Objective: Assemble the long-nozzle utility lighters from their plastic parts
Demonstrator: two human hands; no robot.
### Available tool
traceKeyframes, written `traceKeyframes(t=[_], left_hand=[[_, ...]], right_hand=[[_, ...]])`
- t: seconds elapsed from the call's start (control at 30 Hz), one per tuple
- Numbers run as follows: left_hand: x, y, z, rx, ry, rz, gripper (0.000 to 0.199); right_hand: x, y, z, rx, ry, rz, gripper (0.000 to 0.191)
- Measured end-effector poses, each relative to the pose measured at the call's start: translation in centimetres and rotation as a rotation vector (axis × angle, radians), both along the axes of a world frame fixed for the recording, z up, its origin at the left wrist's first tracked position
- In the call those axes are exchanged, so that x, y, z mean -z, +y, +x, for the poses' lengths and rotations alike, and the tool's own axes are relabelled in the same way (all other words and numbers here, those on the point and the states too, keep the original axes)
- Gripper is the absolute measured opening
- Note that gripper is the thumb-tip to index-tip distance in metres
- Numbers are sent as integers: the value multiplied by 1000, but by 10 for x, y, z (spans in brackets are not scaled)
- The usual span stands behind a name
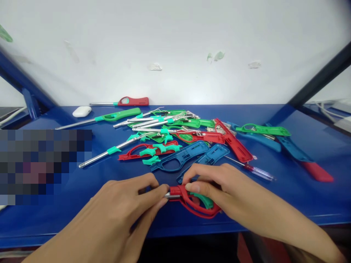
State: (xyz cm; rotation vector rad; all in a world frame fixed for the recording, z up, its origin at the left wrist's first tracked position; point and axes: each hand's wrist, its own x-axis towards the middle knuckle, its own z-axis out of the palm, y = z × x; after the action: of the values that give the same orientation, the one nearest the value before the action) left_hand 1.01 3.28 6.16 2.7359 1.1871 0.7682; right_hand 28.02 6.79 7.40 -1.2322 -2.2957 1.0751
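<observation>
Low in the middle of the head view, a red lighter casing (pixel 189 206) with a teal trigger (pixel 204 200) inside its loop is held between both hands. My left hand (pixel 128 204) pinches the metal tube (pixel 172 196) at the casing's left end. My right hand (pixel 216 186) grips the casing's upper edge with thumb and fingers, hiding part of its right side. Just beyond the hands lie blue casing halves (pixel 179 157) and a red half (pixel 148 149) with loose teal pieces on it.
Metal tubes with wires and green casings (pixel 189 124) form a pile on the blue table (pixel 55 219). A screwdriver (pixel 259 172) lies right of it. Behind at left are a white case (pixel 82 111), a green lighter (pixel 123 114) and a red lighter (pixel 137 101).
</observation>
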Motion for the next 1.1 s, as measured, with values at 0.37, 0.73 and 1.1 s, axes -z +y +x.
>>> traceKeyframes(t=[0.37, 0.73, 1.1], left_hand=[[-1, 0, 4, 24, 21, 19, 25], [7, -6, 0, 35, 60, -34, 32], [21, -12, -9, 15, 112, 62, 48]], right_hand=[[0, -1, 0, 22, -2, -85, 26], [-5, -3, -4, 35, 33, -109, 23], [1, -18, -10, 132, -31, -71, 27]])
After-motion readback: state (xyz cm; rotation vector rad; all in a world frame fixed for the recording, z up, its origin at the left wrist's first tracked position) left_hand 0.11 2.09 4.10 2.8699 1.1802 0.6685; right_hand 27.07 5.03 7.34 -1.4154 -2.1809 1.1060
